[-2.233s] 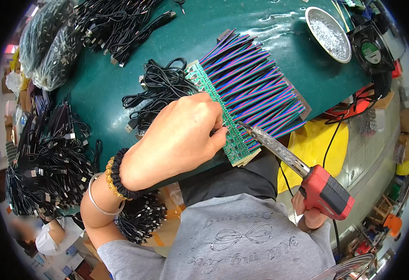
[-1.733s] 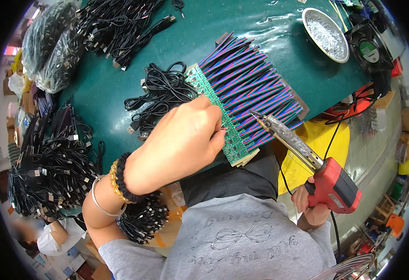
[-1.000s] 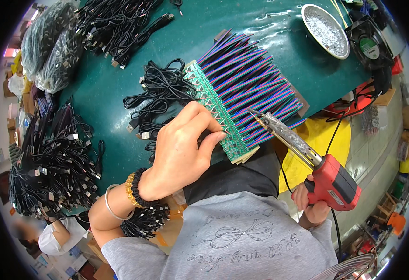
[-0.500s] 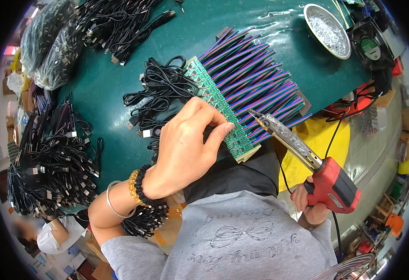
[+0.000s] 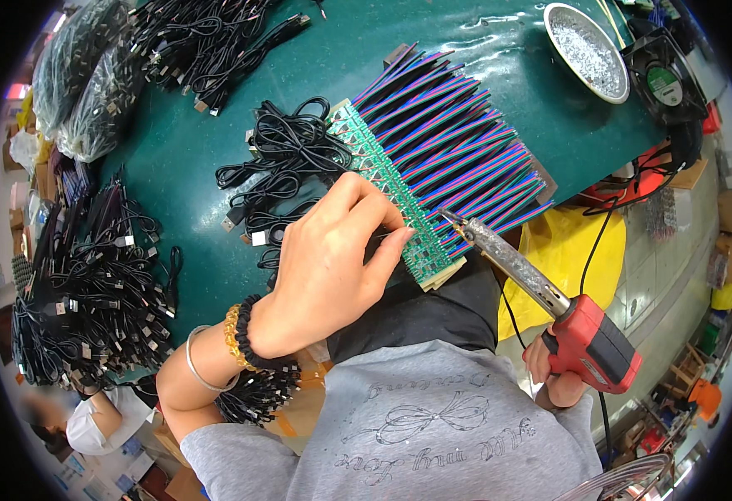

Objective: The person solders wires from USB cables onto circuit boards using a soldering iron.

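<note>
A long green circuit board panel lies slanted on the bench. Bundles of striped multicoloured wires run off its right side. Black USB cables lie along its left side, some with their ends at the board. My left hand is over the lower part of the board, thumb and forefinger pinched at its left edge; what they hold is too small to make out. With my right hand I grip a red soldering gun by its handle. Its tip is over the wires just right of the board.
A white bowl of silvery bits and a black fan stand at the far right. More cable piles lie left, with plastic-wrapped bundles beyond. A yellow sheet hangs near the bench edge. Another person's arm shows lower left.
My left fingertips have shifted slightly left and toward me. The soldering gun has dropped a little toward me, its tip now nearer my left fingers.
</note>
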